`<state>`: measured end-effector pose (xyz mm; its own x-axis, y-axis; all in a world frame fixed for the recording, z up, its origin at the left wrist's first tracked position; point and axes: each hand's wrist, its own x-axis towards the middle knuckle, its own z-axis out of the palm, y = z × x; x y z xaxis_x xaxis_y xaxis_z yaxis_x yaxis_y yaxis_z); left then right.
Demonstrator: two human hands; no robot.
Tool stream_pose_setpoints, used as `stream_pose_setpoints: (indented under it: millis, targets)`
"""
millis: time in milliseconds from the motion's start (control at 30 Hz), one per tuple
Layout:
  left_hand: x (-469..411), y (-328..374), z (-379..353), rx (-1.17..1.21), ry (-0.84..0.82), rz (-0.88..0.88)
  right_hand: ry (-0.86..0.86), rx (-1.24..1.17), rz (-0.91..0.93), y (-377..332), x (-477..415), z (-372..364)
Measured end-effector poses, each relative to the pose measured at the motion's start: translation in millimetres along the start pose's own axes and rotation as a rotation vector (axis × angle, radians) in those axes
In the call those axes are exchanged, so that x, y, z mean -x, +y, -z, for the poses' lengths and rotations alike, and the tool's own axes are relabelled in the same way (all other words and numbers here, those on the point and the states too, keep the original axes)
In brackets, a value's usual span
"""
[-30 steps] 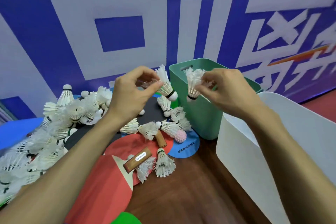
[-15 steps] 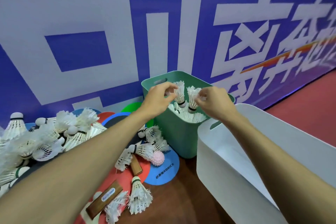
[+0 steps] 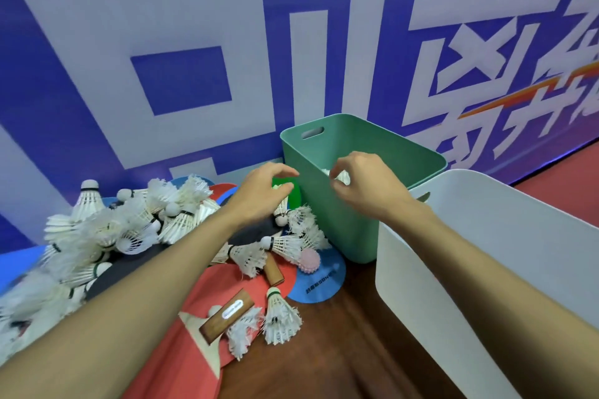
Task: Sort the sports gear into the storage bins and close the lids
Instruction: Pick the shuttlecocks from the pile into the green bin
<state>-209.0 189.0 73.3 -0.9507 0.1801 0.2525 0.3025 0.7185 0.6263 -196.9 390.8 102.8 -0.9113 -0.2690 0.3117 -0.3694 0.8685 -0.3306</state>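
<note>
- Shuttlecocks (image 3: pixel 129 223) lie in a loose white heap at the left, spilling over black and red paddles (image 3: pixel 246 282) toward the green bin (image 3: pixel 340 227).
- That green bin stands upright at the far side, close to the blue banner (image 3: pixel 194 42), with its top open. White feathers (image 3: pixel 344 177) show inside it, just under the right hand (image 3: pixel 366 186).
- Over the bin's open top, the right hand hangs with its fingers curled and its thumb and forefinger close together. Whether they pinch the feathers below cannot be told.
- Just left of the bin, above the heap, the left hand (image 3: pixel 262 196) hovers with its fingers loosely curled. A white scrap shows at the fingertips, and whether it is held cannot be told.
- To the right and nearer stands the white bin (image 3: pixel 453 269), open, just beside the green one.
- On the near side, 2 loose shuttles (image 3: pixel 278 314) lie beside a labelled wooden handle (image 3: pixel 227 314) of a red paddle.
- At the foot of the green bin, a pink spiky ball (image 3: pixel 309 261) rests on a blue disc (image 3: pixel 321 287).
- Under everything is a brown wooden surface (image 3: pixel 324 366).
</note>
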Motion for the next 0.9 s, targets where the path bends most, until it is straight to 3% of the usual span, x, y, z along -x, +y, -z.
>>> stream_pose_setpoints:
  millis: [200, 367, 533, 700, 900]
  targets:
    - [58.1, -35.7, 24.5, -0.135, -0.011, 0.088, -0.031, -0.084, 0.087, -46.1, 10.7, -34.6]
    - [86.8, -67.2, 12.9, -0.294, -0.035, 0.140, -0.146, -0.119, -0.072, -52.4, 22.6, -77.6]
    - [80.7, -84.3, -3.5, -0.596, -0.047, 0.028, -0.241, 0.062, -0.193, -34.3, 24.6, -120.4]
    - [69.4, -96.7, -22.5, -0.747, -0.107, -0.004, -0.257, 0.020, -0.273, -23.3, 18.8, -152.2]
    - [72.7, -92.0, -20.0, -0.718, -0.103, -0.011, -0.162, -0.287, -0.340, -26.0, 9.1, -159.6]
